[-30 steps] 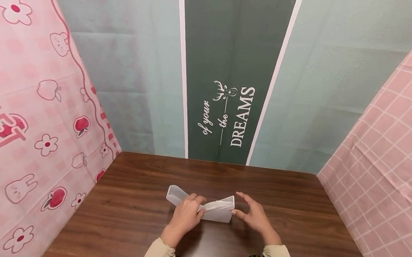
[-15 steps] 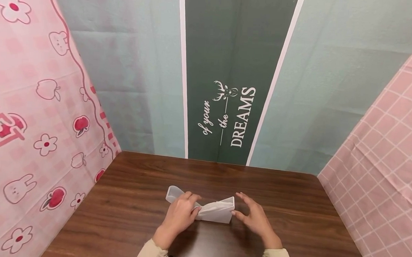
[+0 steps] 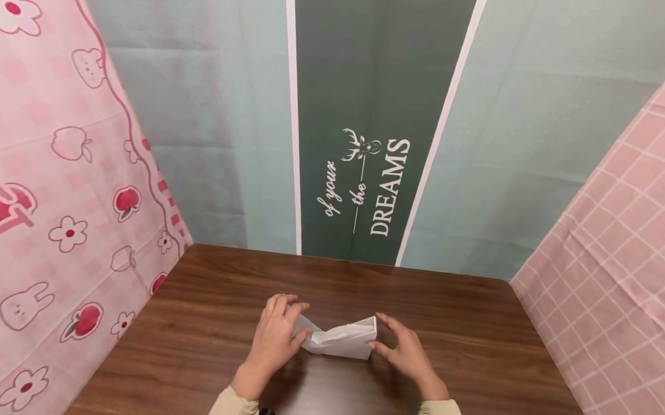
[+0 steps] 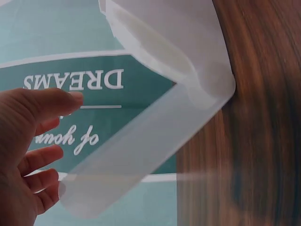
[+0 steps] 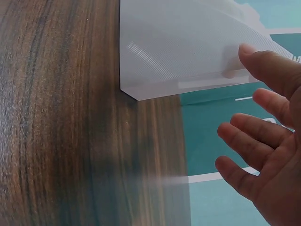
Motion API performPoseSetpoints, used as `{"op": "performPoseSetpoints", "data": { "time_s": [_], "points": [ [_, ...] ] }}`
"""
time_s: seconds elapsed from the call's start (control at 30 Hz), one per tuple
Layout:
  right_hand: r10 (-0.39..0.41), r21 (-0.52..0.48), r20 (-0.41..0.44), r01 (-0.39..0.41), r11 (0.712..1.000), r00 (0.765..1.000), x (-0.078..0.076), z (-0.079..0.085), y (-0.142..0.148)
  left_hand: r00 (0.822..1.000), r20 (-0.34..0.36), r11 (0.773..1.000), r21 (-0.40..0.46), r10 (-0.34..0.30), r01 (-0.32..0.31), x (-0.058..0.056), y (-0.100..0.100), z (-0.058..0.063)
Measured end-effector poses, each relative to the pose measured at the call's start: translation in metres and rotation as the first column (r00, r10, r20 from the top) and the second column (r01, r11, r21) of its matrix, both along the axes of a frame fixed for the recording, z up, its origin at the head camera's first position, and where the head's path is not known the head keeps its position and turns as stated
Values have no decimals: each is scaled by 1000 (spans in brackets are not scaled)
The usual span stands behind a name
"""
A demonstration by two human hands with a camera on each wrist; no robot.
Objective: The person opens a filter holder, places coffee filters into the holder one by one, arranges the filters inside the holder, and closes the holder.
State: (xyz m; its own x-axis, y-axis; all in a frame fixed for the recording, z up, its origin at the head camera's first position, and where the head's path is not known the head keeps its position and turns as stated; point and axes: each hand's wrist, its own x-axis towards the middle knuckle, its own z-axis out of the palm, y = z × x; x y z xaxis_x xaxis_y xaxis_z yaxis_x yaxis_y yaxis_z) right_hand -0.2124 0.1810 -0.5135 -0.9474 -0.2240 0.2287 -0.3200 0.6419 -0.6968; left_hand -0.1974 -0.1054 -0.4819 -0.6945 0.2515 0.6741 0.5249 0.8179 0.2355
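Note:
A slim white plastic case stands on the table, with soft white folded sheets showing along its slanted top. Its translucent lid is swung out to the left on a pivot at the lower corner. My left hand is spread around the lid's outer end, covering much of it in the head view; the left wrist view has its fingertips right at that end, thumb apart. At the case's right end is my right hand, its thumb at the near face and its other fingers loosely bent and apart.
The case stands on a dark wood-grain table. Behind it hangs a green and teal cloth with white lettering. Pink printed cloth borders the left side and pink checked cloth the right.
My left hand has moved left, from the middle of the case to the lid's outer end, uncovering the pivot corner and sheets. The right hand stays at the right end.

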Motion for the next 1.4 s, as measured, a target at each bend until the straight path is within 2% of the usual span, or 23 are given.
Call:
{"op": "performPoseSetpoints", "data": {
  "time_s": [0.1, 0.33, 0.5, 0.57, 0.7, 0.87, 1.3, 1.4],
  "points": [
    [6, -1, 3, -6, 1000, 1000, -1, -1, -2, 999, 37, 1000, 2, 26, -26, 1, -8, 1],
    [3, -19, 30, -3, 1000, 1000, -1, -2, -6, 993, 115, 998, 45, 42, -47, 1, -23, -1],
    [14, -67, 39, -11, 998, 999, -1, -3, -7, 973, 230, 990, 129, 20, -51, 0, -31, -5],
    [31, -92, 42, -27, 995, 999, -2, -5, -8, 967, 254, 985, 166, 6, -49, -1, -35, -7],
    [71, -130, 40, -65, 989, 997, -4, -7, -9, 973, 229, 970, 238, -11, -45, -4, -39, -11],
    [96, -113, 14, -94, 989, 995, -5, -8, -8, 981, 193, 960, 275, -13, -41, -7, -41, -14],
    [94, -98, 57, -88, 991, 994, -8, -9, -7, 962, 274, 950, 302, -5, -81, -10, -43, -12],
    [93, -105, 59, -86, 991, 994, -8, -9, -7, 957, 289, 947, 313, -22, -73, -10, -42, -11]
  ]
}}
